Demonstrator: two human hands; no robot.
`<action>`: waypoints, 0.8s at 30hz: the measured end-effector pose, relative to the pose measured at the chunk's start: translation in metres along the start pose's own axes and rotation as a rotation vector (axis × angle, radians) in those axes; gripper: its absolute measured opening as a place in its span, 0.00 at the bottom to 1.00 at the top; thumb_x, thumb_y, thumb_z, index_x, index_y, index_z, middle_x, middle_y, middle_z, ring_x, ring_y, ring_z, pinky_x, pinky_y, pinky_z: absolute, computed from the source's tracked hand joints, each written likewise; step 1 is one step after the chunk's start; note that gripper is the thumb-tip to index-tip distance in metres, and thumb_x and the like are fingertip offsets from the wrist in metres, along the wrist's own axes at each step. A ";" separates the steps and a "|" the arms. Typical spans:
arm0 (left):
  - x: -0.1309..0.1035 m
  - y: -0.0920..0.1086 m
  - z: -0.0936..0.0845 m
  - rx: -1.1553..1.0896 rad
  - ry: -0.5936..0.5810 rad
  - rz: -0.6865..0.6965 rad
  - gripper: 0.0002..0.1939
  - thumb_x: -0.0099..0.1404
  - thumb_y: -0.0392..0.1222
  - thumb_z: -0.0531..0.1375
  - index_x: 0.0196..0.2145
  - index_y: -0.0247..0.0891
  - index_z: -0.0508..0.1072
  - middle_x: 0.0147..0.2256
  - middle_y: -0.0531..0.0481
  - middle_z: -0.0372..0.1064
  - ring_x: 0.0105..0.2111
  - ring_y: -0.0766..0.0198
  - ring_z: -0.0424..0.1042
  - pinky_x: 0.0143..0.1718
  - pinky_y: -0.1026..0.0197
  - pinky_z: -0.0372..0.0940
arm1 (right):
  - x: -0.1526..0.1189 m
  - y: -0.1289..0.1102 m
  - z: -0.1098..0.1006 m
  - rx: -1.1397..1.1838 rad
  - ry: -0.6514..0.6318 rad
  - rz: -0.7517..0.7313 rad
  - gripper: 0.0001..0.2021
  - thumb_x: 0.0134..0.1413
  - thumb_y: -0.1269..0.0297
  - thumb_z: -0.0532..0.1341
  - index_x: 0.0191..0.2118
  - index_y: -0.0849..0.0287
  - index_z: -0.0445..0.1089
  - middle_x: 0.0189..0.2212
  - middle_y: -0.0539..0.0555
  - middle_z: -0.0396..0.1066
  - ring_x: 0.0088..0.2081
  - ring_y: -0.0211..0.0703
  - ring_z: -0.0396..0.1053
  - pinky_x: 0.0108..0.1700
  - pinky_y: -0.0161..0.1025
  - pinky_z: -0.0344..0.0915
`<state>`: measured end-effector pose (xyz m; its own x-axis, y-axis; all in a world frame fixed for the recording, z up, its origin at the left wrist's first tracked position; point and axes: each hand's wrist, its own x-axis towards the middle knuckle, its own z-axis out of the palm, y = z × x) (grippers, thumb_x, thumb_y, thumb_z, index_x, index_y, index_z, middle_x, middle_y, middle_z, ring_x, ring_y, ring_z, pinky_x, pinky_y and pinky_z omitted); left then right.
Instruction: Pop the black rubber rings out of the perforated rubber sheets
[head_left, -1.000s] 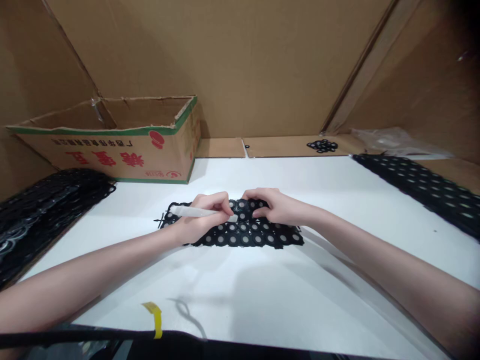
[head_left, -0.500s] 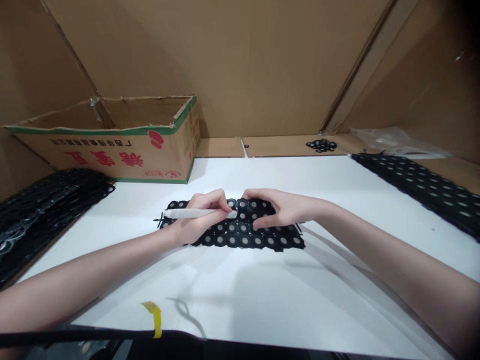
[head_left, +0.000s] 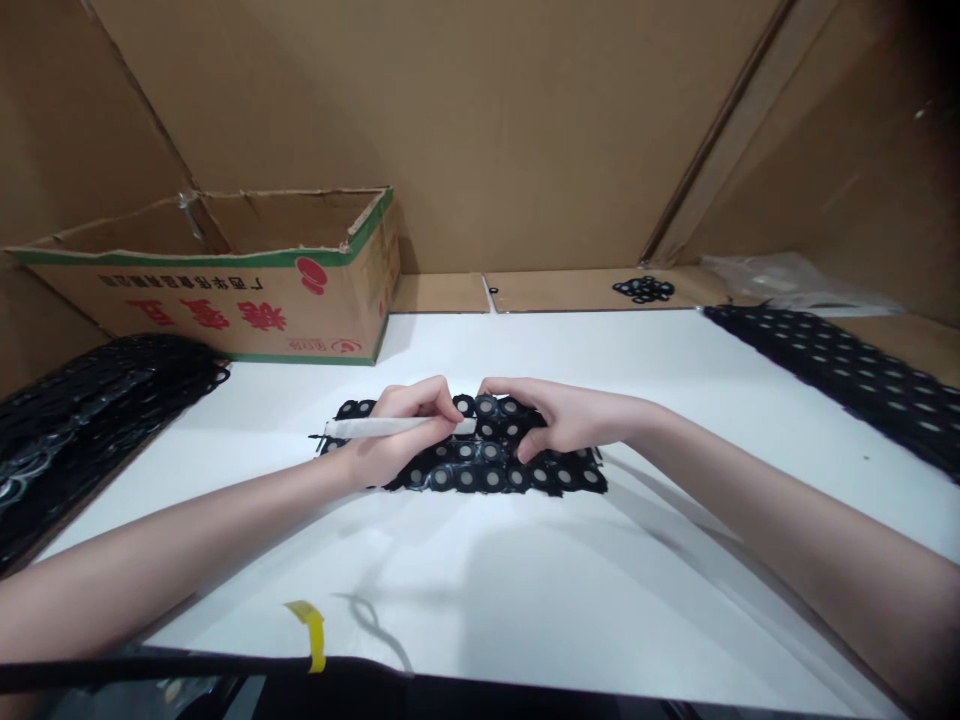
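The black mat (head_left: 491, 478) lies flat in the middle of the white desk (head_left: 435, 560). It has rows of round black rings with pale middles. Some thin black bits stick out at its left end.

The left hand (head_left: 409, 425) is over the left part of the mat. Its grip is closed around a white stick (head_left: 367, 427), the way you hold a pen. The stick lies sideways, with one end pointing left and the other near the middle of the mat. I cannot tell if that end touches the rings.

The right hand (head_left: 559, 415) is over the right part of the mat. Its grip is part open, with the thumb and first finger spread apart. The first finger reaches the far edge, and the thumb is on the rings nearer. The other fingers are hard to see.

On the far left is a big cardboard box (head_left: 225, 310) with a green rim and red writing. Nearer on the left is a black pile (head_left: 97, 420). A long black sheet (head_left: 825, 370) with pale dots lies on the right. Behind it are a clear bag (head_left: 787, 283) and a small bunch of black rings (head_left: 643, 290). Yellow tape (head_left: 316, 640) is at the near edge.
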<state>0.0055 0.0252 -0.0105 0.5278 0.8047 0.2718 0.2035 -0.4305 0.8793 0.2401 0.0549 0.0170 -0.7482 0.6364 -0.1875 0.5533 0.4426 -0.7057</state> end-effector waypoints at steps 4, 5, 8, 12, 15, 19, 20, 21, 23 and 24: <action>-0.001 -0.003 0.000 -0.013 0.019 0.018 0.04 0.62 0.38 0.56 0.30 0.36 0.67 0.26 0.53 0.63 0.26 0.67 0.61 0.28 0.63 0.54 | -0.002 -0.005 -0.003 -0.007 -0.025 -0.016 0.22 0.40 0.64 0.62 0.45 0.57 0.60 0.43 0.52 0.65 0.46 0.48 0.63 0.47 0.39 0.60; -0.001 -0.003 0.000 -0.016 0.029 0.030 0.04 0.62 0.38 0.56 0.30 0.36 0.67 0.26 0.53 0.63 0.26 0.67 0.61 0.28 0.62 0.54 | -0.002 -0.007 -0.004 0.001 -0.031 -0.022 0.21 0.40 0.63 0.62 0.44 0.57 0.60 0.42 0.52 0.65 0.45 0.47 0.63 0.46 0.39 0.61; -0.002 -0.003 0.001 -0.019 0.051 0.065 0.04 0.63 0.38 0.56 0.30 0.36 0.67 0.26 0.53 0.63 0.26 0.67 0.61 0.29 0.62 0.54 | -0.003 -0.014 -0.004 0.012 -0.037 0.018 0.24 0.37 0.60 0.66 0.43 0.57 0.60 0.40 0.51 0.64 0.44 0.47 0.63 0.43 0.38 0.61; -0.002 -0.001 0.001 -0.032 0.061 0.084 0.03 0.63 0.37 0.56 0.30 0.36 0.67 0.26 0.54 0.63 0.26 0.68 0.61 0.29 0.62 0.54 | -0.004 -0.017 -0.001 0.020 -0.016 0.055 0.29 0.31 0.58 0.70 0.42 0.56 0.60 0.40 0.50 0.64 0.44 0.47 0.63 0.44 0.38 0.61; -0.001 0.000 0.002 -0.059 0.075 0.085 0.04 0.63 0.37 0.56 0.30 0.36 0.67 0.26 0.53 0.63 0.26 0.68 0.60 0.29 0.63 0.54 | -0.004 -0.014 0.001 0.041 0.030 0.028 0.27 0.33 0.60 0.69 0.42 0.56 0.59 0.40 0.50 0.63 0.44 0.47 0.63 0.44 0.38 0.61; -0.001 0.000 0.002 -0.080 0.079 0.076 0.04 0.63 0.38 0.57 0.30 0.36 0.67 0.26 0.53 0.63 0.26 0.68 0.60 0.28 0.63 0.53 | -0.004 -0.009 0.002 0.075 0.056 0.011 0.28 0.34 0.61 0.69 0.44 0.56 0.59 0.42 0.50 0.62 0.47 0.48 0.62 0.47 0.39 0.61; -0.002 -0.001 0.002 -0.080 0.078 0.071 0.05 0.63 0.39 0.57 0.30 0.36 0.67 0.26 0.53 0.62 0.25 0.68 0.60 0.28 0.63 0.53 | -0.004 -0.008 0.002 0.090 0.048 0.001 0.29 0.33 0.61 0.69 0.44 0.56 0.58 0.42 0.50 0.62 0.48 0.49 0.61 0.48 0.39 0.60; -0.002 -0.001 0.002 -0.079 0.077 0.066 0.05 0.63 0.39 0.57 0.30 0.36 0.67 0.26 0.53 0.62 0.25 0.68 0.60 0.28 0.63 0.53 | -0.003 -0.007 0.001 0.106 0.034 -0.010 0.29 0.33 0.60 0.70 0.44 0.55 0.58 0.43 0.50 0.62 0.48 0.49 0.61 0.49 0.39 0.60; -0.003 -0.001 0.002 -0.075 0.076 0.057 0.05 0.63 0.39 0.57 0.30 0.36 0.67 0.25 0.53 0.62 0.25 0.68 0.60 0.28 0.62 0.53 | -0.002 -0.005 0.000 0.139 0.004 -0.035 0.30 0.33 0.59 0.70 0.44 0.55 0.58 0.43 0.50 0.62 0.49 0.49 0.61 0.49 0.40 0.60; -0.003 -0.001 0.002 -0.074 0.080 0.053 0.06 0.63 0.40 0.57 0.30 0.36 0.67 0.25 0.53 0.62 0.25 0.68 0.60 0.28 0.62 0.53 | -0.002 -0.004 -0.001 0.154 -0.011 -0.043 0.29 0.33 0.59 0.69 0.44 0.55 0.58 0.42 0.50 0.62 0.48 0.49 0.60 0.49 0.40 0.60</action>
<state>0.0054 0.0224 -0.0135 0.4686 0.8126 0.3466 0.1139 -0.4446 0.8885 0.2396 0.0525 0.0209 -0.7747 0.6113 -0.1616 0.4582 0.3666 -0.8098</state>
